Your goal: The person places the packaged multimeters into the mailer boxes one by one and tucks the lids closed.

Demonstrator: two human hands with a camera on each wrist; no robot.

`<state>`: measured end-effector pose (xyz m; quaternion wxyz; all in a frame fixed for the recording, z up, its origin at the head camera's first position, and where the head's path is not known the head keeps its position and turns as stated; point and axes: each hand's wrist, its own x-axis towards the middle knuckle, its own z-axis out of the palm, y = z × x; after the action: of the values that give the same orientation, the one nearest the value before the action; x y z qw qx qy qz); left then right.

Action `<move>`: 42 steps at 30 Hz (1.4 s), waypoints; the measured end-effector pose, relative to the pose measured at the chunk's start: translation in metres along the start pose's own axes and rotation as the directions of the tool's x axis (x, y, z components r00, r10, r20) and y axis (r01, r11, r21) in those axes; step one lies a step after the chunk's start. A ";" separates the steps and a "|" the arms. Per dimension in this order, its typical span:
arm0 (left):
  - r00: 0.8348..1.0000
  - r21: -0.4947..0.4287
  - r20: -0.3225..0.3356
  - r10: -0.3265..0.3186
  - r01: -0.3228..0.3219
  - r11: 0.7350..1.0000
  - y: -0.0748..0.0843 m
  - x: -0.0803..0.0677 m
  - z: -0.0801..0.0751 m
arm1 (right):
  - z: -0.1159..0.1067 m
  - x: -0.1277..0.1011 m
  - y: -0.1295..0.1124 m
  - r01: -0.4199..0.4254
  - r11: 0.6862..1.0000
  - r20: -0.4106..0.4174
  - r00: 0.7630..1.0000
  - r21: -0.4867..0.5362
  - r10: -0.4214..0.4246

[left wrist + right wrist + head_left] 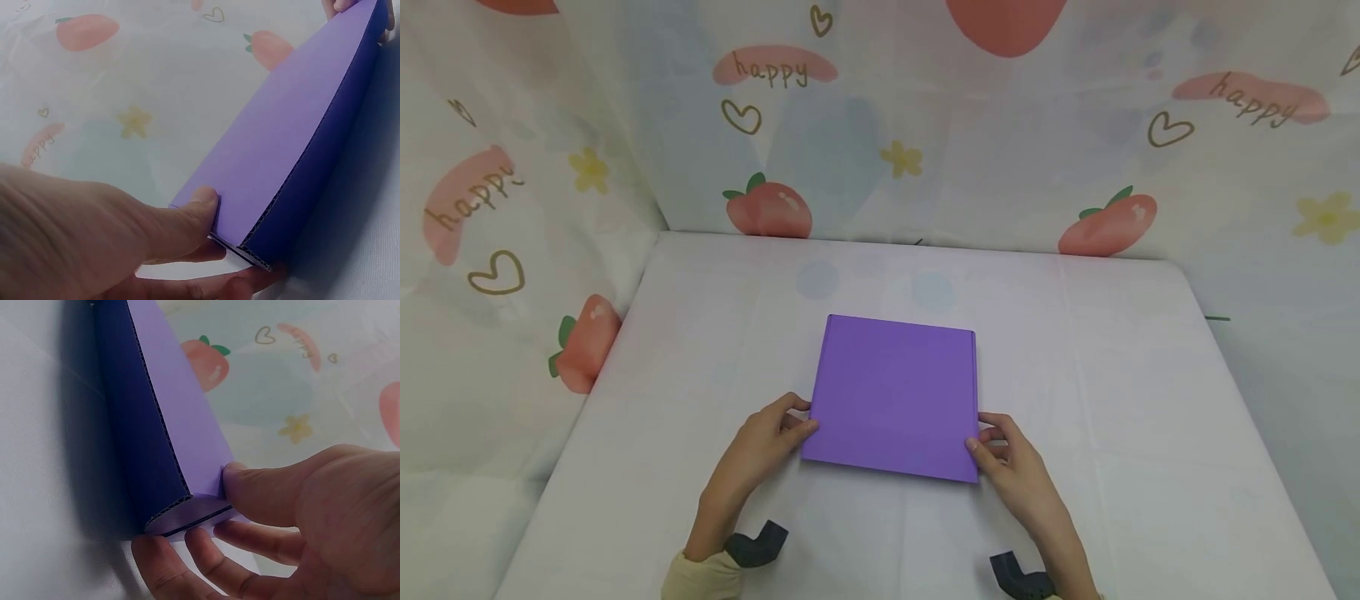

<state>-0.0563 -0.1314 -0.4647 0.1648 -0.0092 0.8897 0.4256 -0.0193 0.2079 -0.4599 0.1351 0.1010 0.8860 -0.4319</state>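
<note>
Between the two hands is a flat, square purple cardboard box [891,396], its broad face turned up toward the head camera. My left hand [769,440] grips its left side near the front, thumb on the top face and fingers along the side and below. On the opposite side my right hand [1011,467] holds the box the same way, its thumb [259,494] on the top edge and its fingertips against the side wall. Corrugated cut edges show along the box's near edge in both wrist views. The box's underside is hidden.
A white cloth covers the table [1135,400]. Behind and to the left hang patterned curtains [850,150] with red fruit, hearts and flowers. A dark curved mount [757,546] sits at the left wrist and another dark mount [1021,577] at the right.
</note>
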 end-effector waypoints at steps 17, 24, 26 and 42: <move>1.000 0.016 0.004 0.001 -0.001 1.000 0.001 -0.004 -0.001 | 0.001 -0.001 0.001 0.013 1.000 -0.004 1.000 0.001 -0.013; 0.999 0.032 -0.037 -0.002 0.004 0.999 0.001 -0.002 0.003 | 0.001 0.000 0.000 0.014 1.000 -0.009 1.000 -0.003 -0.015; 0.999 0.024 -0.045 -0.002 0.003 1.000 0.000 -0.002 0.004 | 0.001 0.000 0.000 0.014 1.000 -0.015 1.000 -0.005 -0.014; 0.994 -0.001 -0.109 -0.008 0.007 1.000 -0.003 -0.007 0.011 | 0.007 -0.003 0.004 0.037 0.998 -0.070 0.997 -0.045 -0.041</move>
<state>-0.0457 -0.1261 -0.4714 0.1178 -0.0357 0.8971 0.4243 -0.0146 0.2041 -0.4662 0.0975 0.0959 0.9012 -0.4112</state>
